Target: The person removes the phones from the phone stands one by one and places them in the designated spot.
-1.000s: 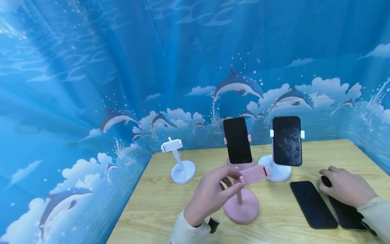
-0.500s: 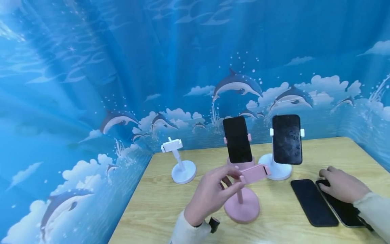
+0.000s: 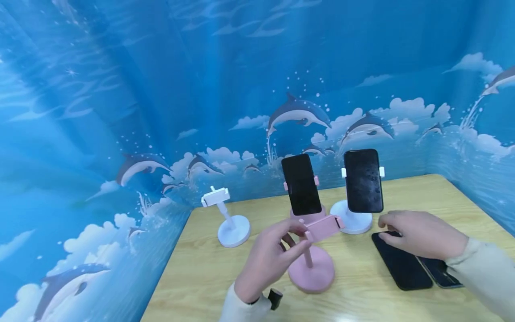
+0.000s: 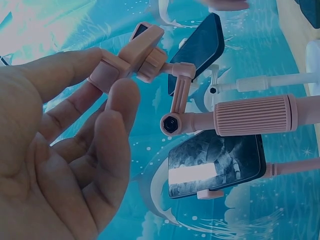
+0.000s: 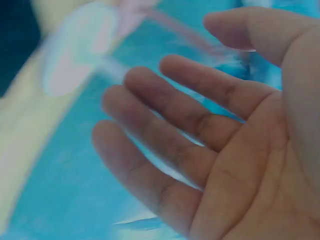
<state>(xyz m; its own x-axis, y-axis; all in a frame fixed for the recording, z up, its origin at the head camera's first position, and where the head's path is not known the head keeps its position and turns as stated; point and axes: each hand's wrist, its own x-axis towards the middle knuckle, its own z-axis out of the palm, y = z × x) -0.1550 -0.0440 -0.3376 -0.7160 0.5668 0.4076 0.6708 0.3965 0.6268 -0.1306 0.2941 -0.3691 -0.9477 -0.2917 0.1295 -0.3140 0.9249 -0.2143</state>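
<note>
My left hand [image 3: 267, 259] pinches the left end of the clamp [image 3: 323, 229] on a pink phone stand [image 3: 311, 273]. In the left wrist view, thumb and forefinger sit at one jaw of that clamp [image 4: 142, 47], and no phone is in it. My right hand [image 3: 422, 235] is over the upper end of a black phone [image 3: 402, 266] lying on the table, covering part of it. Beside that phone lies a second dark phone [image 3: 441, 272], partly hidden by the hand and sleeve. The right wrist view shows the right fingers [image 5: 150, 125] loosely extended with nothing held.
Behind the pink stand, another pink stand holds a phone [image 3: 301, 184] upright. A white stand [image 3: 354, 221] to its right holds a phone [image 3: 364, 181]. A white stand [image 3: 234, 231] without a phone is at the back left. A dolphin-print curtain [image 3: 225, 89] borders the wooden table [image 3: 209, 277].
My right hand has moved left, from the right-hand phone to over the left-hand one. My left hand keeps its hold on the pink clamp. The head view has turned slightly right.
</note>
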